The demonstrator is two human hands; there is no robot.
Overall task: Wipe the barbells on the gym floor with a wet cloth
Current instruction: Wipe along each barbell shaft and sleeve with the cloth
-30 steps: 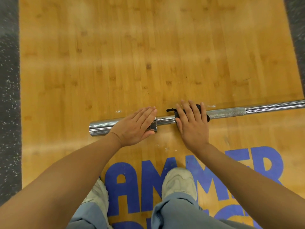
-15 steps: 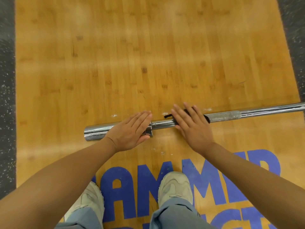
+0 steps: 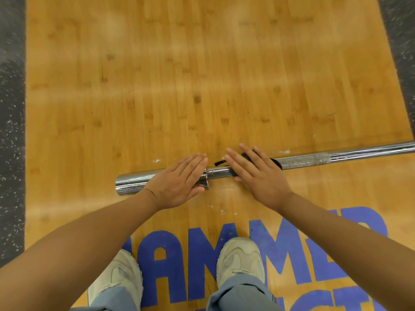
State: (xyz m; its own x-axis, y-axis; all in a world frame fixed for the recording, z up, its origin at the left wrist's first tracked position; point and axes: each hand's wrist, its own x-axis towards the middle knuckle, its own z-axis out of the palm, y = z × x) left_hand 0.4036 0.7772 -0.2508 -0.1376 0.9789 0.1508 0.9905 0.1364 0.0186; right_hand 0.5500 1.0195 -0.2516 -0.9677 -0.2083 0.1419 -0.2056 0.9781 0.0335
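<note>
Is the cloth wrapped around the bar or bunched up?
Draped over it: the black cloth lies across the barbell under the flat right hand.

Wooden platform [image 3: 202, 75] with blue lettering [image 3: 280, 254], speckled rubber flooring [image 3: 11, 131].

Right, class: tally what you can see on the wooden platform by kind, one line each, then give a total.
Barbell: 1
Black cloth: 1
Hands, left hand and right hand: 2
Shoes, one, the other: 2
Total: 6
</note>
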